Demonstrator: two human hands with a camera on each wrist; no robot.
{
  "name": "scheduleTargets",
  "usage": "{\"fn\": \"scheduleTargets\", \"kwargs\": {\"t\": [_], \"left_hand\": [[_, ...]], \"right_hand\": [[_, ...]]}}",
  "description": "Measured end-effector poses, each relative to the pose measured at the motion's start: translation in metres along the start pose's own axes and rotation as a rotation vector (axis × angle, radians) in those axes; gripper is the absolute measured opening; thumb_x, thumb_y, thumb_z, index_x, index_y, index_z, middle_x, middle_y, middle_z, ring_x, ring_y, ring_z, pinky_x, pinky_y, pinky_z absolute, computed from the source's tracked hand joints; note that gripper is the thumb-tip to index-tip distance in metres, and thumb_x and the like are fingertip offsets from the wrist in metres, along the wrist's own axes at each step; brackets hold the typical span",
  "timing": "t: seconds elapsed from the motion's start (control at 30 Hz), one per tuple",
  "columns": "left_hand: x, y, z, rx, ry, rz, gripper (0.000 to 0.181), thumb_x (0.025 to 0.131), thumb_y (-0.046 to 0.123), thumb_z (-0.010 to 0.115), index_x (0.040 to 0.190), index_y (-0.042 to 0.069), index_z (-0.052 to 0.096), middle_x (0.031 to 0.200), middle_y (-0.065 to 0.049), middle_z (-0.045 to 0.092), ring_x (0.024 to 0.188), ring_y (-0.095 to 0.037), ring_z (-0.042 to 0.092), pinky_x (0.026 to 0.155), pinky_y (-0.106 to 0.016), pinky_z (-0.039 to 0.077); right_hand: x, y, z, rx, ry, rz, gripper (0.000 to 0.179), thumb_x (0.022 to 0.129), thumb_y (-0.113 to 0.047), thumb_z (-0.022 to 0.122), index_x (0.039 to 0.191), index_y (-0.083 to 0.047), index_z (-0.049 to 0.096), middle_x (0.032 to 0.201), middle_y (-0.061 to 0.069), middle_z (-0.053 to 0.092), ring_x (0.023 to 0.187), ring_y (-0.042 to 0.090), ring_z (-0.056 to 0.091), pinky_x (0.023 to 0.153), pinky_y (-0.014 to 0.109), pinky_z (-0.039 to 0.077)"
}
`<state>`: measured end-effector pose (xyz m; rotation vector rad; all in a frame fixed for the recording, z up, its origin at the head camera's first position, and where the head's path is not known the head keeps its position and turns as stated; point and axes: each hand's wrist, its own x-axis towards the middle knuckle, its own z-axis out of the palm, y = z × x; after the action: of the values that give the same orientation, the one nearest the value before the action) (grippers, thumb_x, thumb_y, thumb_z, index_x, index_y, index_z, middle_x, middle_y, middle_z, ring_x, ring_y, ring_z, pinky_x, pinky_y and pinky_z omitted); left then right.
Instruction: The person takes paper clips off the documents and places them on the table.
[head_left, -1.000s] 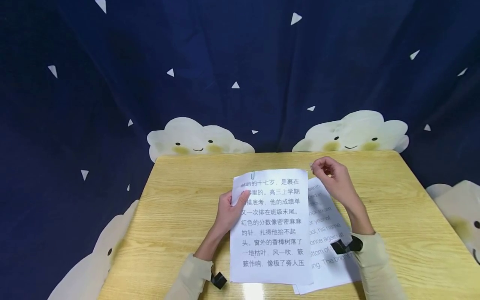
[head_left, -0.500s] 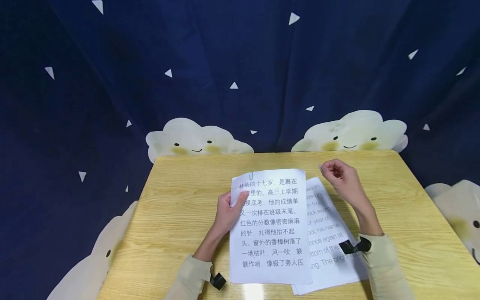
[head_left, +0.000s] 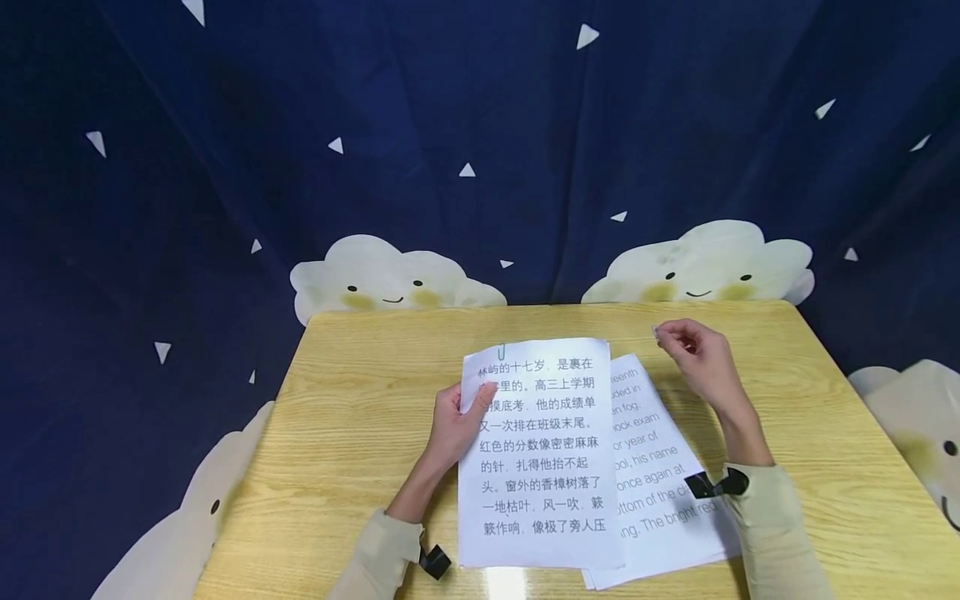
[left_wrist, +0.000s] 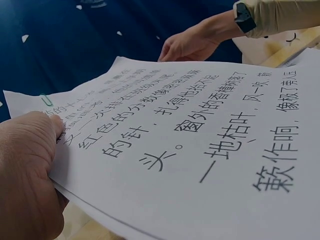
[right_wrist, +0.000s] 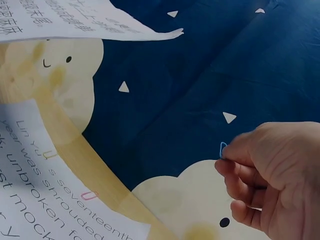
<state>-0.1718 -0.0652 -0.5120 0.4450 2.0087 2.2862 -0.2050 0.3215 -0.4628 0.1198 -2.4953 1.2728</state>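
Observation:
My left hand (head_left: pixel 454 423) grips a small stack of printed sheets (head_left: pixel 543 546) by its left edge, thumb on top of the large Chinese text. A green paper clip (head_left: pixel 502 352) sits on the stack's top edge, near the left corner; the left wrist view shows the clip and the stacked edges too. Off to the right, above the table, my right hand (head_left: pixel 705 367) pinches a blue paper clip (right_wrist: pixel 223 150) between thumb and forefinger, apart from the sheets. The fingers hidden under the stack cannot be seen.
Sheets with English text (head_left: pixel 667 546) lie tilted on the wooden table (head_left: pixel 360 400), partly under the held stack. A yellow paper clip (right_wrist: pixel 49 154) and a pink paper clip (right_wrist: pixel 90 195) are on their top edge. A dark blue curtain (head_left: pixel 420 100) with cloud shapes hangs behind.
My right hand has moved to the right, away from the held stack's top right corner, with the paper clip still pinched. The left hand and its sheets have hardly shifted.

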Motion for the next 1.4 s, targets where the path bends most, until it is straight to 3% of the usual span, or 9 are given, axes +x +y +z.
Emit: {"fn": "scheduleTargets", "kwargs": {"t": [0.3, 0.77, 1.2, 1.4], "left_hand": [[0.001, 0.000, -0.001, 0.000, -0.010, 0.018, 0.032, 0.108, 0.028, 0.062, 0.120, 0.000, 0.072, 0.091, -0.020, 0.078, 0.063, -0.031, 0.076, 0.049, -0.042, 0.064], [0.000, -0.001, 0.000, 0.007, -0.006, 0.015, 0.031, 0.107, 0.026, 0.062, 0.120, 0.000, 0.071, 0.090, -0.019, 0.078, 0.063, -0.029, 0.076, 0.049, -0.042, 0.063], [0.001, -0.004, 0.000, 0.023, -0.008, 0.011, 0.030, 0.107, 0.026, 0.063, 0.120, 0.001, 0.072, 0.091, -0.019, 0.078, 0.065, -0.030, 0.077, 0.050, -0.041, 0.064], [0.001, -0.004, 0.000, 0.016, -0.008, 0.006, 0.032, 0.107, 0.029, 0.063, 0.120, 0.001, 0.072, 0.091, -0.019, 0.078, 0.065, -0.033, 0.077, 0.050, -0.042, 0.064]], "right_hand": [[0.002, 0.012, -0.003, -0.020, 0.100, 0.072, 0.028, 0.106, -0.020, 0.063, 0.108, 0.006, 0.071, 0.094, 0.019, 0.071, 0.072, 0.001, 0.055, 0.056, 0.011, 0.044], [0.001, 0.043, 0.003, -0.001, 0.159, 0.208, 0.031, 0.106, -0.025, 0.063, 0.105, 0.005, 0.072, 0.084, -0.006, 0.066, 0.068, 0.006, 0.052, 0.051, 0.014, 0.042], [-0.002, 0.068, 0.006, 0.028, 0.116, 0.293, 0.035, 0.106, -0.028, 0.061, 0.108, 0.006, 0.070, 0.087, 0.017, 0.064, 0.055, 0.004, 0.050, 0.040, 0.019, 0.042], [-0.002, 0.078, 0.009, -0.002, 0.116, 0.311, 0.037, 0.105, -0.029, 0.061, 0.110, 0.007, 0.070, 0.087, 0.011, 0.064, 0.063, 0.004, 0.052, 0.048, 0.016, 0.045]]}}
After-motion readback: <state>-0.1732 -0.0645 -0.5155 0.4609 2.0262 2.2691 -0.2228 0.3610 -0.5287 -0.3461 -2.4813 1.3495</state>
